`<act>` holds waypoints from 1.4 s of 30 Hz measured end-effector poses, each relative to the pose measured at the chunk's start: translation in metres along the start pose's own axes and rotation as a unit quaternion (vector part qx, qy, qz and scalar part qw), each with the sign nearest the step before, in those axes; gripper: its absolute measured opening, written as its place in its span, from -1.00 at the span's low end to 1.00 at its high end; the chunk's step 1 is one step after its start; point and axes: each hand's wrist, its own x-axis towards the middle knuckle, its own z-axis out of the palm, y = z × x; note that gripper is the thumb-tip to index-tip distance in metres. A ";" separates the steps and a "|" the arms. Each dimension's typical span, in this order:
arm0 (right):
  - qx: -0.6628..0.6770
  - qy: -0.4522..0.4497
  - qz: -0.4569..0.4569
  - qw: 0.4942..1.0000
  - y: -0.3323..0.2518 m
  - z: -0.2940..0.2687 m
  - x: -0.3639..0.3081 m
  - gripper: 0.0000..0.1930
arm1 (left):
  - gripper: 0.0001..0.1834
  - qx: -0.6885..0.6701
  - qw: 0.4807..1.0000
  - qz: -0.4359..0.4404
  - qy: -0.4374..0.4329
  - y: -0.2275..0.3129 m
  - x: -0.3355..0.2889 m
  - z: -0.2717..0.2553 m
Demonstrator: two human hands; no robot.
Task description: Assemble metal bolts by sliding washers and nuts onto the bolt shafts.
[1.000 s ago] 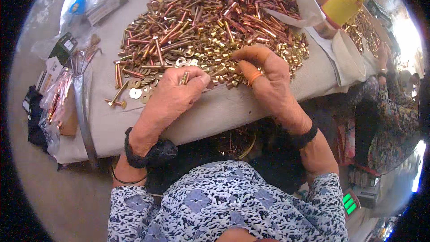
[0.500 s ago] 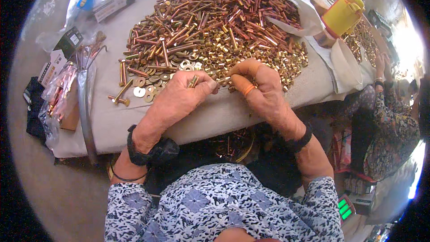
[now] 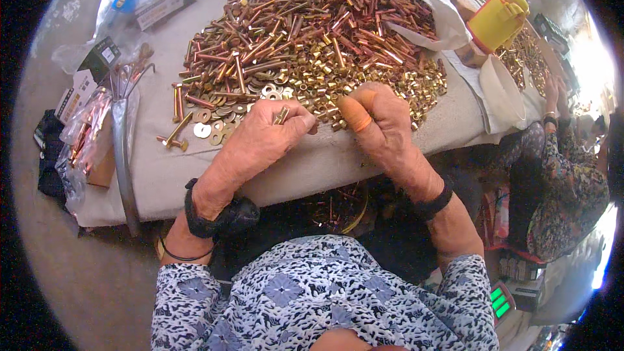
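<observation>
At near edge of gold-coloured sleeve pile [image 3: 312, 81], left hand [image 3: 260, 133], fingers curled closed around threaded bolt [image 3: 281, 116]; right hand [image 3: 385, 123], orange-covered [image 3: 354, 116] thumb and forefinger pressed together, any hold not discernible; washers [image 3: 224, 116] left of pile, loose bolts [image 3: 260, 42] beyond-left, yellow container [image 3: 497, 21] beyond-right.

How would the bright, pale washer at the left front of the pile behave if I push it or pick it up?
The pale washer would probably slide rather than roll, since it lies flat. It looks like metal, so it is likely stiff. Being thin and low against the grey table cover, it may be awkward to pinch.
</observation>
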 end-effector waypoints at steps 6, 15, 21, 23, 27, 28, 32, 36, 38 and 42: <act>-0.027 0.006 -0.127 0.992 0.001 0.005 0.007 -0.89 | -0.71 -0.029 0.999 -0.020 -0.008 0.001 -0.001 0.003; -0.029 0.035 -0.150 0.988 -0.003 0.004 0.011 -0.90 | -0.72 -0.033 0.999 -0.019 -0.008 -0.001 0.000 0.002; -0.052 0.002 -0.087 0.995 0.003 -0.002 0.002 -0.87 | -0.72 -0.038 0.999 0.002 -0.003 -0.006 0.000 0.004; -0.045 0.037 -0.123 0.991 0.000 0.002 0.007 -0.89 | -0.72 -0.056 0.997 -0.048 -0.020 -0.002 0.000 0.002; -0.041 0.014 -0.183 0.982 0.002 0.006 0.011 -0.89 | -0.72 -0.076 0.996 -0.026 -0.024 -0.005 0.000 0.004; -0.045 -0.006 -0.197 0.979 0.004 0.005 0.009 -0.88 | -0.72 -0.074 0.997 -0.010 -0.024 -0.007 0.000 0.006; -0.054 -0.004 -0.096 0.994 0.001 0.002 0.003 -0.85 | -0.72 -0.064 0.996 -0.056 -0.018 -0.001 0.000 0.001; -0.032 -0.001 -0.167 0.986 -0.003 0.002 0.012 -0.83 | -0.72 -0.067 0.997 -0.027 -0.020 -0.003 0.000 0.003; -0.040 -0.033 -0.132 0.990 0.003 -0.001 0.006 -0.81 | -0.72 -0.055 0.998 0.003 -0.028 -0.006 0.000 0.006; -0.026 0.025 -0.109 0.993 -0.001 0.001 0.007 -0.83 | -0.74 -0.029 0.999 -0.029 -0.010 0.004 -0.001 0.003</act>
